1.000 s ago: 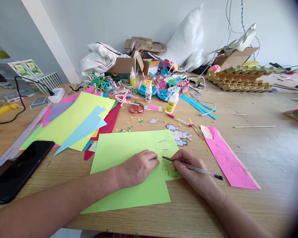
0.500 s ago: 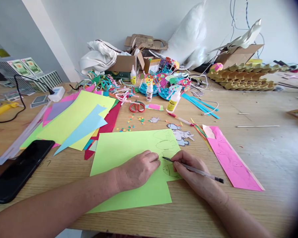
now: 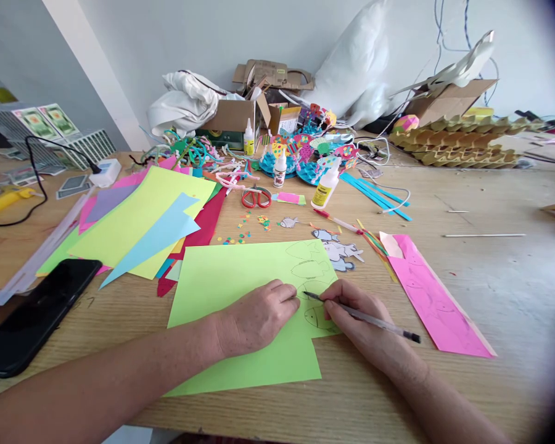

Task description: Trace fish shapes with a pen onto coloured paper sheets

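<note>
A bright green sheet of paper (image 3: 231, 271) lies flat, with several pencilled or inked fish outlines along its right edge. My right hand (image 3: 363, 314) grips a pen (image 3: 379, 320) with a clear barrel, its tip touching the third fish outline (image 3: 312, 290). On the middle of the sheet rests my left hand (image 3: 263, 314), its fingers curled together and pressing the paper, with the knuckles just left of the pen tip. Below the tip, a fish drawing (image 3: 317, 317) with an eye and a gill line is partly covered by my right hand. Paper fish cut-outs (image 3: 342, 251) lie beyond the sheet.
Coloured sheets (image 3: 139, 216) and a black phone (image 3: 41, 314) lie on the left. Red-handled scissors (image 3: 256, 197), a glue bottle (image 3: 324, 188) and paper bits stand or lie ahead. A pink strip with fish drawings (image 3: 437, 296) is on the right; egg trays (image 3: 462, 145) are behind.
The view has shifted very slightly. Both hands, the pen and the green sheet keep nearly the same places, the pen tip still on the third fish.
</note>
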Demonstrator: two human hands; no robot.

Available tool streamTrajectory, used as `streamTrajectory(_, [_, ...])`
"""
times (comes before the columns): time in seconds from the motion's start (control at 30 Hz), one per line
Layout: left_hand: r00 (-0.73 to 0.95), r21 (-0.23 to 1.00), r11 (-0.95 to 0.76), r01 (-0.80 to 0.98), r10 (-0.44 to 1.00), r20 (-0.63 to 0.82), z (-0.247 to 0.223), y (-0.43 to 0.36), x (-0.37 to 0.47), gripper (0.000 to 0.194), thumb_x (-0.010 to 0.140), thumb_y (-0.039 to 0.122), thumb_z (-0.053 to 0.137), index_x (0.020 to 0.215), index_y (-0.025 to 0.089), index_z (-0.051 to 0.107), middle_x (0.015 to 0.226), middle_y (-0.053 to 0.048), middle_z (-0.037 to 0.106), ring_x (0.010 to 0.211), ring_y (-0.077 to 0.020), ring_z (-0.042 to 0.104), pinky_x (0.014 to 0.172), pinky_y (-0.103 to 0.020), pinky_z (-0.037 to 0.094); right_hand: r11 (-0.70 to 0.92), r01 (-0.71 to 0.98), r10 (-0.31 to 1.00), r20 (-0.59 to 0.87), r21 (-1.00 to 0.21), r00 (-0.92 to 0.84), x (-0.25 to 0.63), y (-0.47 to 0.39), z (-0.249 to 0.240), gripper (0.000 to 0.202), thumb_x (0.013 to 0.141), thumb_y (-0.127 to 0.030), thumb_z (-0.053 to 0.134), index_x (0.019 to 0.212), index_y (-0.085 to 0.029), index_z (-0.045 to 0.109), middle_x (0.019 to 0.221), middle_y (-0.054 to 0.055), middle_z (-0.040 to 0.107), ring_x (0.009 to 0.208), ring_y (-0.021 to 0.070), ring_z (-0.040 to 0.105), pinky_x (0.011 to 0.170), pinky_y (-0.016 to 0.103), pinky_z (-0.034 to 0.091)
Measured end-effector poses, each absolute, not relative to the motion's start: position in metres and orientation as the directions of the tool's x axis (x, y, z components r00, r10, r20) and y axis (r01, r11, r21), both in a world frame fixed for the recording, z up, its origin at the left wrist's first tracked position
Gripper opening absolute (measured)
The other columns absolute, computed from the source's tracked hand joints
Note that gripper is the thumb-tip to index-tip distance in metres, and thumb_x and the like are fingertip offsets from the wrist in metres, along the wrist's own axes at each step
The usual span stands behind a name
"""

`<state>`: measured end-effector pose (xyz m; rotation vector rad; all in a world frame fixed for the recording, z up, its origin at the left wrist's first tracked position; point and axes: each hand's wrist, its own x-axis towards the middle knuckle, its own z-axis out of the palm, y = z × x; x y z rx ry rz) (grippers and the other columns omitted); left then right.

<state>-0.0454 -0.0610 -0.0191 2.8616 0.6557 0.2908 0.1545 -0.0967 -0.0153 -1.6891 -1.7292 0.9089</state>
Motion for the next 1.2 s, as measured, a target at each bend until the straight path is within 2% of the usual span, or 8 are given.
streamTrajectory(1.2, [0.876, 0.26, -0.873, 0.413, 0.459, 0.15, -0.0204, -0.061, -0.0458, 0.019, 0.086, 0.004, 0.041, 0.096, 0.01, 0.057, 0.101, -0.009, 0.054, 0.095, -0.0185, 0.05, 0.085, -0.029, 0.044, -0.028, 0.628, 0.998, -0.06, -0.778, -0.029, 0.1533, -0.0957, -0.0122, 0.008, 0.069, -0.026, 0.045, 0.067, -0.021, 0.051, 0.05, -0.005, 0.043, 0.047, 0.0107, 0.038, 0.044, 0.022, 0.03])
